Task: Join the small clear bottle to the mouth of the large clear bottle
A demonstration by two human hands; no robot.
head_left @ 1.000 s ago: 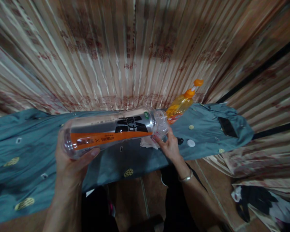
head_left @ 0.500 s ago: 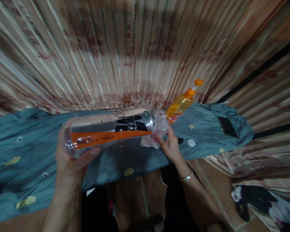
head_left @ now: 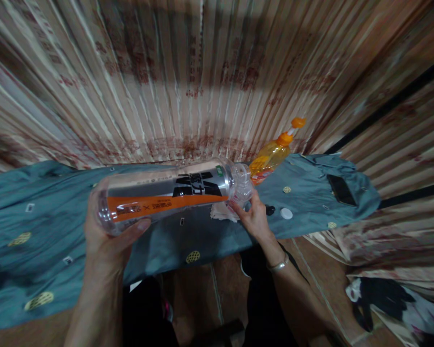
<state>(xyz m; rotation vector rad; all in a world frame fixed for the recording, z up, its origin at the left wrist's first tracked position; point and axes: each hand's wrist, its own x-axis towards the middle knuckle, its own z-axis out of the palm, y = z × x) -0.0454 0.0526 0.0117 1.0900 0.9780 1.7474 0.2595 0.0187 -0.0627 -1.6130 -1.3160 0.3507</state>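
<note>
A large clear plastic bottle [head_left: 166,185] with a silver, black and orange label lies nearly sideways in the air above the cloth. My left hand [head_left: 110,243] is closed around its base, thumb along the underside. At the bottle's neck, my right hand [head_left: 255,217] pinches a small clear plastic container [head_left: 241,192], close against the mouth; whether they touch I cannot tell. Just beyond stands a dish soap bottle [head_left: 271,156] with yellow liquid and an orange pump. Partly hidden below the neck lies a crumpled white tissue [head_left: 223,213].
A green patterned cloth [head_left: 166,253] covers the long narrow table. On it rest a white round cap [head_left: 286,213], a small black object [head_left: 270,210] and a phone [head_left: 341,190]. Pleated curtains [head_left: 159,96] hang behind and at the right. Clothing [head_left: 386,303] lies at lower right.
The bottle and my left hand have shifted very slightly; its base end sits a touch farther right. My grip in both hands is the same.
</note>
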